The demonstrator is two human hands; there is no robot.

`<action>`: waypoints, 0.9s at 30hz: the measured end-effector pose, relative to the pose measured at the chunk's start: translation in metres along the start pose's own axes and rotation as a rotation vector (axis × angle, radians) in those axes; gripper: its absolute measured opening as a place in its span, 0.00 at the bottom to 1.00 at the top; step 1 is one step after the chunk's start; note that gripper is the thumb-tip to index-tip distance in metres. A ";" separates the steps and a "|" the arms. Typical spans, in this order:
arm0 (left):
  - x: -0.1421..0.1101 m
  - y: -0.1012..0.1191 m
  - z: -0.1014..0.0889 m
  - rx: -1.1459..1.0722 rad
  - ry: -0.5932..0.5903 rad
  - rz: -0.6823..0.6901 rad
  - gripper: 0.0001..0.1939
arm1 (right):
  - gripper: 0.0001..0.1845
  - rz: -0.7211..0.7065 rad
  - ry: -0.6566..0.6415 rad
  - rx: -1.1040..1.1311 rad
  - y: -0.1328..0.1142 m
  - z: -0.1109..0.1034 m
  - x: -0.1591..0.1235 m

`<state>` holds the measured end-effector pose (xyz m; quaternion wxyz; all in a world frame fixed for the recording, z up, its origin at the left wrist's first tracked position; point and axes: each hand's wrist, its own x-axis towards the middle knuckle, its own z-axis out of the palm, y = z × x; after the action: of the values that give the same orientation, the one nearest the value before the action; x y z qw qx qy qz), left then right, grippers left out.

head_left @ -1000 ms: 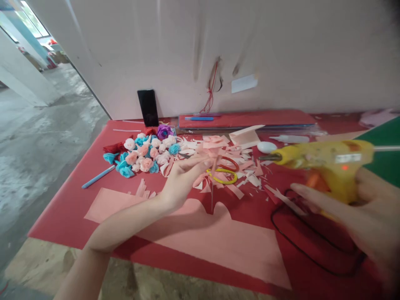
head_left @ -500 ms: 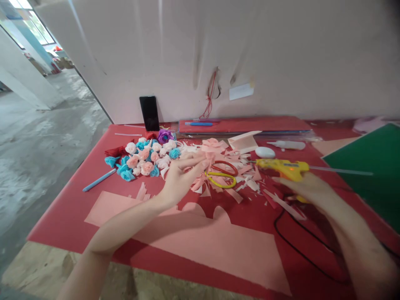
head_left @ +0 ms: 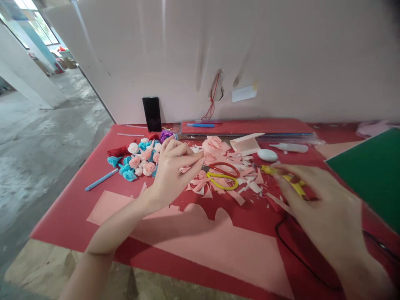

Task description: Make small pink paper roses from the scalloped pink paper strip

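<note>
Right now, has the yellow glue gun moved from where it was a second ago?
Yes, leftward in the view: the yellow glue gun overlapped the green board then; now its visible parts sit clear of the board, to its left.

Premises present as a craft workshop. Beyond a pale partition [head_left: 140, 54]: bare, worn concrete floor [head_left: 78, 108], a thick pillar [head_left: 25, 71] and windows [head_left: 45, 31]. Noted at the red-covered surface [head_left: 68, 216]: clustered paper flowers [head_left: 135, 161], loose paper scraps [head_left: 236, 197], scissors [head_left: 218, 175], a cut pink sheet [head_left: 234, 250], and a yellow glue gun [head_left: 299, 189].
</note>
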<state>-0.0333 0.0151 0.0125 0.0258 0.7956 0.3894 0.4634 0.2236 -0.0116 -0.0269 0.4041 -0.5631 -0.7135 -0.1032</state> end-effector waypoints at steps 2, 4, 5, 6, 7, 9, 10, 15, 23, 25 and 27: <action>0.000 0.004 -0.004 -0.070 -0.016 -0.042 0.10 | 0.07 -0.077 0.078 0.034 -0.026 -0.003 0.002; 0.000 0.008 -0.007 -0.163 -0.037 -0.098 0.10 | 0.12 -0.225 0.211 0.096 -0.048 -0.003 0.007; 0.000 0.009 -0.008 -0.212 -0.049 -0.131 0.10 | 0.16 -0.266 0.224 0.127 -0.056 -0.002 0.010; 0.000 0.011 -0.009 -0.258 -0.056 -0.161 0.10 | 0.18 -0.325 0.238 0.163 -0.062 0.001 0.014; 0.000 0.012 -0.010 -0.300 -0.061 -0.189 0.10 | 0.19 -0.355 0.235 0.175 -0.067 0.004 0.018; 0.000 0.013 -0.012 -0.366 -0.074 -0.239 0.10 | 0.19 -0.359 0.215 0.201 -0.073 0.011 0.025; 0.000 0.014 -0.012 -0.395 -0.081 -0.261 0.10 | 0.18 -0.367 0.208 0.209 -0.075 0.016 0.028; 0.001 0.017 -0.013 -0.543 -0.120 -0.353 0.08 | 0.09 -0.370 0.216 0.267 -0.081 0.029 0.036; 0.005 0.010 -0.010 -0.638 -0.176 -0.517 0.17 | 0.15 -0.026 0.147 0.753 -0.082 0.008 0.031; 0.004 0.006 -0.007 -0.717 -0.160 -0.592 0.17 | 0.14 0.187 0.199 0.943 -0.073 0.003 0.033; 0.003 0.003 -0.004 -0.809 -0.131 -0.668 0.16 | 0.12 0.257 0.285 0.978 -0.059 0.000 0.039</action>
<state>-0.0336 0.0134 0.0183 0.5015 0.5817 0.4093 0.4925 0.1697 -0.0039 0.0181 0.7222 -0.3722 -0.5413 0.2165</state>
